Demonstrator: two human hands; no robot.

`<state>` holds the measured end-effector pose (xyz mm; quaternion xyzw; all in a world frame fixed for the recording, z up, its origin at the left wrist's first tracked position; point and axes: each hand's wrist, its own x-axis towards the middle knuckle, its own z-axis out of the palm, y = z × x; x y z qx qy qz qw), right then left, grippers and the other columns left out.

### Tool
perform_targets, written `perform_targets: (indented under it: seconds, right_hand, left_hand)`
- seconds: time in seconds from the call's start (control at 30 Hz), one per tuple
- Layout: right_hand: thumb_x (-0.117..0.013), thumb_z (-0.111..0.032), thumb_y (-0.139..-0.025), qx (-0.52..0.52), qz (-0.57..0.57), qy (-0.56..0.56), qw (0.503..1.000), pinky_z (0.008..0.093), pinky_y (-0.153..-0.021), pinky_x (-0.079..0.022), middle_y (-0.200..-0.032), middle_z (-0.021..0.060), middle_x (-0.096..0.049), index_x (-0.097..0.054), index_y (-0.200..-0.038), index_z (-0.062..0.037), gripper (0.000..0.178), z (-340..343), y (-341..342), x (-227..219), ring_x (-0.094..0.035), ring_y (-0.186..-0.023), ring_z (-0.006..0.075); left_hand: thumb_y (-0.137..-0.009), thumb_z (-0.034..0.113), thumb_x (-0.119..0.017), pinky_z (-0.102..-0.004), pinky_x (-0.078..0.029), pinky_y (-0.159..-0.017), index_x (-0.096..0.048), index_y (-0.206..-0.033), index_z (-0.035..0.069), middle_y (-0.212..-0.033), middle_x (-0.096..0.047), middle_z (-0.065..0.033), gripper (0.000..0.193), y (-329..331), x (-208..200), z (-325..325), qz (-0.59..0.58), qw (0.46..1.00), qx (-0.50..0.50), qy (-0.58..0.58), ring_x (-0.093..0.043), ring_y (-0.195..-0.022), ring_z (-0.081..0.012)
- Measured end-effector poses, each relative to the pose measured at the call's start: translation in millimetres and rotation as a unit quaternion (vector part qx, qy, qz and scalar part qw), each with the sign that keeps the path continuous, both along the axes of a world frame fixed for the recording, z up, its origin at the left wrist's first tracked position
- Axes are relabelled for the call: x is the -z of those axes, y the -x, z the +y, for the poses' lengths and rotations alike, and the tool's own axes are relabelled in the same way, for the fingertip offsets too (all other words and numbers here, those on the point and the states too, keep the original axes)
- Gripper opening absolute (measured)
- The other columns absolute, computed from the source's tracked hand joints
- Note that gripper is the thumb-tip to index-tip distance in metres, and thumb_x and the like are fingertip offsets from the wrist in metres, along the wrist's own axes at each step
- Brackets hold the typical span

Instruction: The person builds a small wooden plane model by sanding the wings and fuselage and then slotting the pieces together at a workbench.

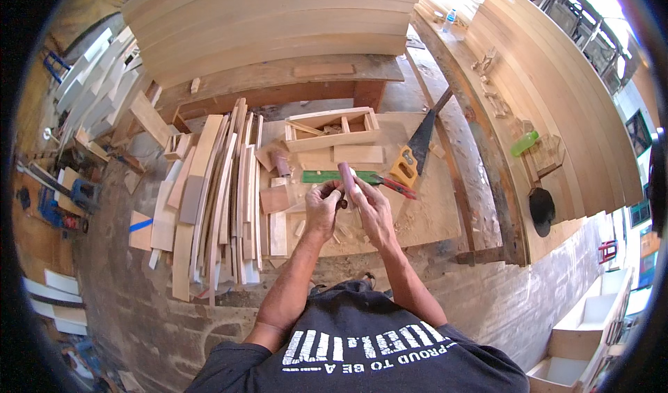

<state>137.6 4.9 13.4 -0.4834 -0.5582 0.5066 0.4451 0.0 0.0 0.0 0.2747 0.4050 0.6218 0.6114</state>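
Observation:
Above a wooden work board (pixel 435 212), both my hands are close together in front of me. My right hand (pixel 370 209) is closed around a reddish-brown roll (pixel 345 174) that looks like sandpaper, its end poking up past the fingers. Curled fingers of my left hand (pixel 323 209) pinch a small dark piece (pixel 342 203), too small and covered to name. Just beyond the hands lie a green strip (pixel 321 176) and a red-and-black hand tool (pixel 398 187). A handsaw (pixel 412 158) with a yellow handle rests to their right.
A divided wooden box (pixel 327 142) sits at the board's far side. Long wood strips (pixel 209 198) are piled at left, near another reddish-brown roll (pixel 280 163). Large stacked planks (pixel 278 24) rise behind. At right, a bench holds a green bottle (pixel 525 143) and a dark round object (pixel 541 211).

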Motion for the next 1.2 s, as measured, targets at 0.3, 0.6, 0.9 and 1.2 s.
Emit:
perform_targets:
  seconds: [0.3, 0.6, 0.9, 1.2]
  right_hand:
    - [-0.057, -0.027, -0.098, -0.004, 0.127, 0.019, 0.992, 0.0307, -0.085, -0.050, -0.106, 0.0052, -0.064, -0.059, -0.136, -0.0039, 0.044, -20, -13, -32, -0.060, -0.093, 0.0172]
    - [-0.058, -0.030, -0.099, -0.005, 0.095, 0.033, 0.995, 0.0273, -0.085, -0.045, -0.105, 0.0056, -0.064, -0.057, -0.136, -0.0003, 0.047, -16, -11, -39, -0.056, -0.094, 0.0127]
    - [-0.059, -0.027, -0.099, -0.004, 0.143, 0.060, 0.988, 0.0281, -0.097, -0.042, -0.121, 0.0067, -0.063, -0.057, -0.136, 0.0003, 0.046, -26, -18, -37, -0.055, -0.109, 0.0136]
    - [-0.059, -0.028, -0.098, -0.005, 0.118, 0.039, 0.992, 0.0317, -0.089, -0.045, -0.116, 0.0098, -0.063, -0.058, -0.135, -0.0025, 0.046, -28, -17, -37, -0.057, -0.101, 0.0154]
  left_hand:
    - [-0.094, 0.007, -0.063, -0.0243, -0.048, -0.061, -0.066, -0.100, 0.005, -0.084, -0.064, -0.0004, 0.007, -4, -3, 0, -0.059, 0.998, -0.007, 0.028, -0.057, -0.070, -0.0079]
    - [-0.094, 0.005, -0.063, -0.0221, -0.046, -0.059, -0.066, -0.100, 0.001, -0.083, -0.064, 0.0005, 0.008, 1, -8, 0, 0.151, 0.986, -0.042, -0.051, -0.055, -0.067, -0.0051]
    - [-0.093, 0.003, -0.061, -0.0258, -0.056, -0.060, -0.067, -0.101, 0.002, -0.091, -0.069, -0.0048, 0.010, 1, -12, 1, 0.090, 0.994, -0.051, -0.039, -0.064, -0.077, -0.0098]
    - [-0.090, -0.002, -0.065, -0.0253, -0.057, -0.057, -0.058, -0.105, 0.001, -0.088, -0.069, -0.0062, 0.017, 5, -22, 4, 0.163, 0.979, -0.076, -0.094, -0.065, -0.077, -0.0090]
